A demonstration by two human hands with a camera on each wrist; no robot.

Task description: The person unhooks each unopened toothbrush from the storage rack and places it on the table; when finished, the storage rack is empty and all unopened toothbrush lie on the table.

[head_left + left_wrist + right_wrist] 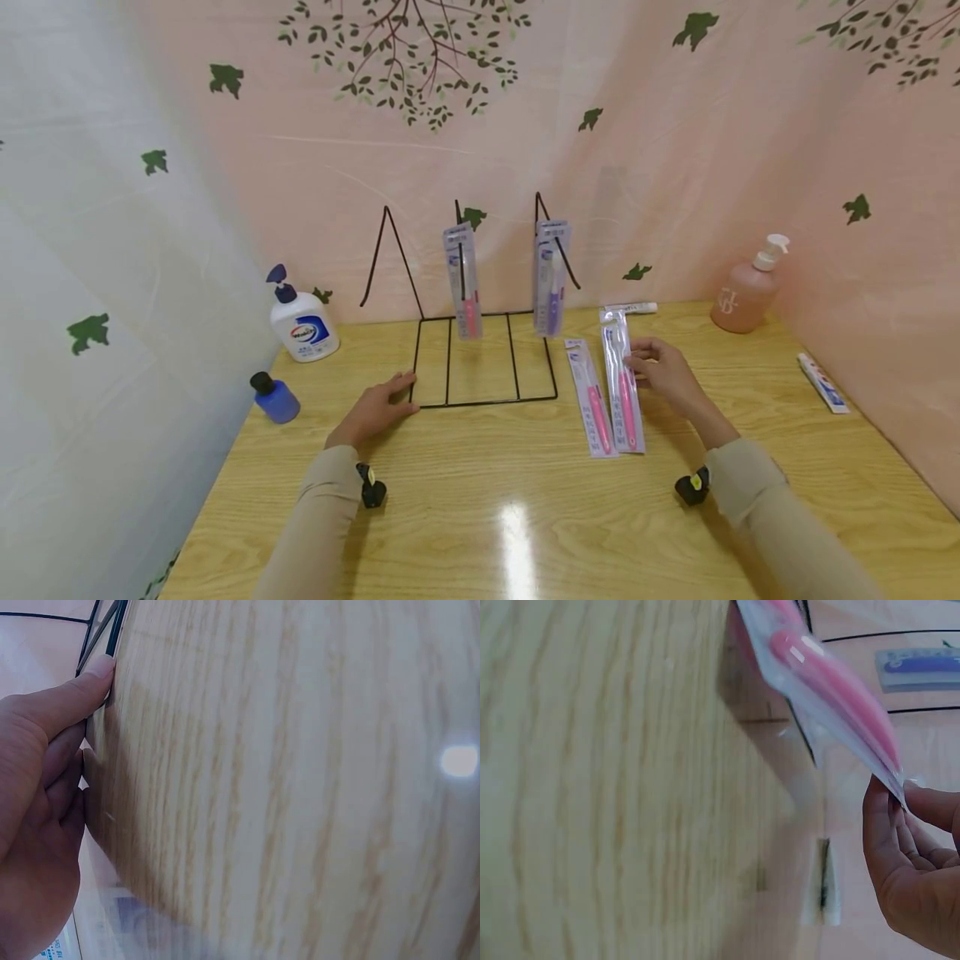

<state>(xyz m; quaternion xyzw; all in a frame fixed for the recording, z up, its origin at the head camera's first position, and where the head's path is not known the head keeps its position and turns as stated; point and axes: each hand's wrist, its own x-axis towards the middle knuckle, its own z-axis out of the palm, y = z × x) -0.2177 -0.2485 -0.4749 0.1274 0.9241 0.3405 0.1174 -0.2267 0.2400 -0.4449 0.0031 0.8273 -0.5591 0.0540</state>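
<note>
Fingers of the right hand (663,371) pinch the edge of a clear-packaged pink toothbrush (624,382), near its top; the wrist view shows thumb and fingertips (900,825) closed on the pack's rim w/ that end raised off the light wooden table (525,517). Pack lies just beside a second pink toothbrush pack (592,398), flat on the table, approx. parallel. Left hand (375,410) rests on the table, fingers fairly straight, thumb tip (97,671) touching the front left corner of the black wire rack (483,358). Two packs hang on the rack's hooks: a pink one (462,282) in the middle, a purple one (551,277) to its right. Left of rack: white pump bottle w/ blue top (300,321), small blue bottle (275,397). Right side: pink pump bottle (746,287), toothpaste tube (822,382) near the wall.
</note>
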